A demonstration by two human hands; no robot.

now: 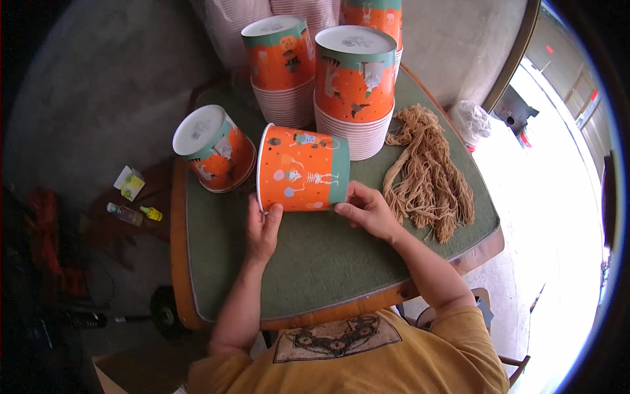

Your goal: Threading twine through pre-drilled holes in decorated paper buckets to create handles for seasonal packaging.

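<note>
Orange bucket (298, 172) lies sideways over the desk (315, 266), its axis running from left edge toward right edge, between left hand (263, 231), grasping its rim, and right hand (373, 211), grasping its green base; whether it touches the desk is hard to tell.

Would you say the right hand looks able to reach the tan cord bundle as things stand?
Probably yes: the cord bundle lies uncovered beside the right hand, though that hand is holding the sideways bucket.
</note>
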